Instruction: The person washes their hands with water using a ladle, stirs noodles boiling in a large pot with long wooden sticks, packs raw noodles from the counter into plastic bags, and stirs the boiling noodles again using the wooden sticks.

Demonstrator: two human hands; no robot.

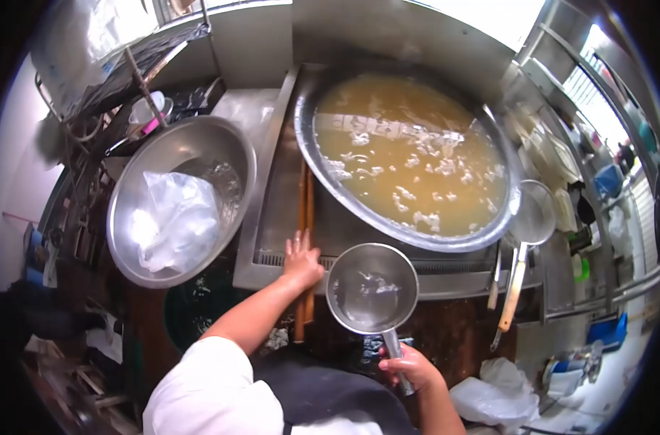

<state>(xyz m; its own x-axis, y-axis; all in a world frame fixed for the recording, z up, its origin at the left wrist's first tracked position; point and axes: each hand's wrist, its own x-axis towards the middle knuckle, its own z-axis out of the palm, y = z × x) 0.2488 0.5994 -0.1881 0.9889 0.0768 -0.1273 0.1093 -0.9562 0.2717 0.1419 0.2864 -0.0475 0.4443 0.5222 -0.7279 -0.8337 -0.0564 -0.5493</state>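
Observation:
My right hand point(411, 367) is wrapped round the handle of a deep metal ladle point(372, 288), held in front of my apron with its bowl facing up. The bowl looks wet inside, with a few pale specks or reflections. My left hand point(302, 261) reaches over the front rim of the steel stove top, fingers stretched out, above a pair of long wooden sticks point(305, 203). Whether the palm touches the sticks I cannot tell. Beyond both hands sits a huge metal wok point(410, 235) filled with cloudy yellow-brown liquid point(388, 167), white clumps floating in it.
To the left stands a large metal basin point(120, 239) holding a clear plastic bag point(174, 221). A round strainer point(531, 214) with a wooden handle rests at the wok's right. A white plastic bag point(496, 395) lies lower right. Metal shelving point(598, 109) lines the right side.

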